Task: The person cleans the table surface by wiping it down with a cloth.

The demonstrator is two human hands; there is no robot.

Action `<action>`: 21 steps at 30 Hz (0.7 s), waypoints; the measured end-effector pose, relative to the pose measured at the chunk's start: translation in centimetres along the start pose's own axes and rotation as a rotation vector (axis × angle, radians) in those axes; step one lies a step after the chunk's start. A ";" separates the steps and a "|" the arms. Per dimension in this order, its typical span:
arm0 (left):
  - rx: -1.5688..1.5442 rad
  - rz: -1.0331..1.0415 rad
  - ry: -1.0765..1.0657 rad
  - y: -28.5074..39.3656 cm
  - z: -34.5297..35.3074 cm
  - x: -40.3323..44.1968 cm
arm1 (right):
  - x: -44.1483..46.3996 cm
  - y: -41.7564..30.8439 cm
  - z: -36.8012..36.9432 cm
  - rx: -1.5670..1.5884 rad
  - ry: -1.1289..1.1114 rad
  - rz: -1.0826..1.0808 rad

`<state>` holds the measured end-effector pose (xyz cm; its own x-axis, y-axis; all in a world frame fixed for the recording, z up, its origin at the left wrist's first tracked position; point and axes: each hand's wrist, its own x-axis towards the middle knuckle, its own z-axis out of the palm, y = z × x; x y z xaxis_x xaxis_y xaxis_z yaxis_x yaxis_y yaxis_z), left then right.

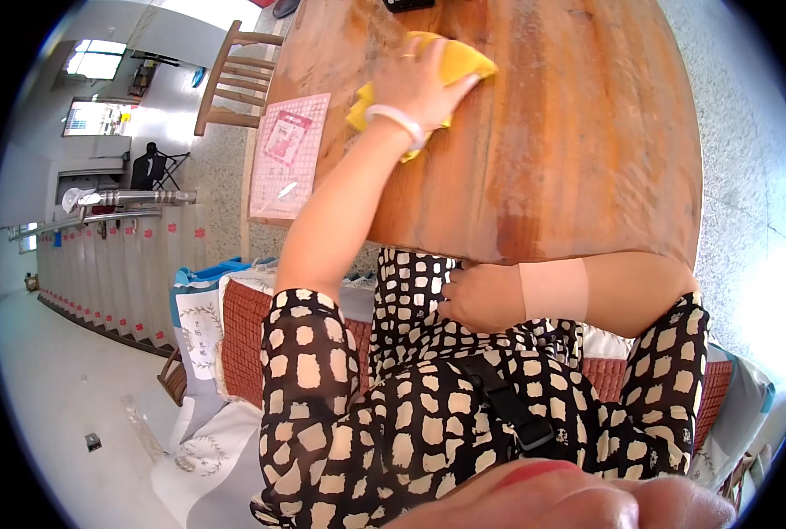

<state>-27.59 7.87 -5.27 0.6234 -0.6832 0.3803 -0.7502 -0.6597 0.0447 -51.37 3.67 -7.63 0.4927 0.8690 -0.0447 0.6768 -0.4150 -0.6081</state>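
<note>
My left hand (418,86) presses down on a yellow cloth (465,62) on the wooden table (578,132), its fingers blurred by motion. The cloth is bunched and sticks out on both sides of the hand. A pale bangle circles that wrist. My right hand (481,295) rests in my lap below the table's near edge, with its fingers curled in and nothing visible in them. A light pink band (553,291) wraps the right forearm. Wet-looking streaks show on the tabletop.
A pink-and-white printed sheet (289,159) lies at the table's left edge. A dark object (409,4) sits at the far edge. Left of the table stands a wooden chair (239,79). A folding stool (159,167) and a curtained rail (119,264) are farther left.
</note>
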 end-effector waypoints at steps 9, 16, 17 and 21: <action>-0.216 0.351 -0.225 19.9 0.8 5.1 | 0.3 0.8 0.9 -0.050 0.002 -0.005; -0.299 0.354 -0.390 23.5 1.3 7.6 | 0.4 1.0 -0.4 0.052 -0.027 0.005; -0.307 0.347 -0.394 23.5 1.1 7.7 | 0.4 1.3 0.0 0.080 -0.009 -0.001; -0.254 0.450 -0.372 21.8 0.4 6.1 | 0.9 2.8 3.5 0.099 0.024 -0.021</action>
<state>-40.09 -10.79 -2.32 0.2352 -0.9695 0.0686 -0.9571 -0.2188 0.1902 -50.89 4.20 -12.14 0.4923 0.8703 -0.0130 0.6303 -0.3668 -0.6842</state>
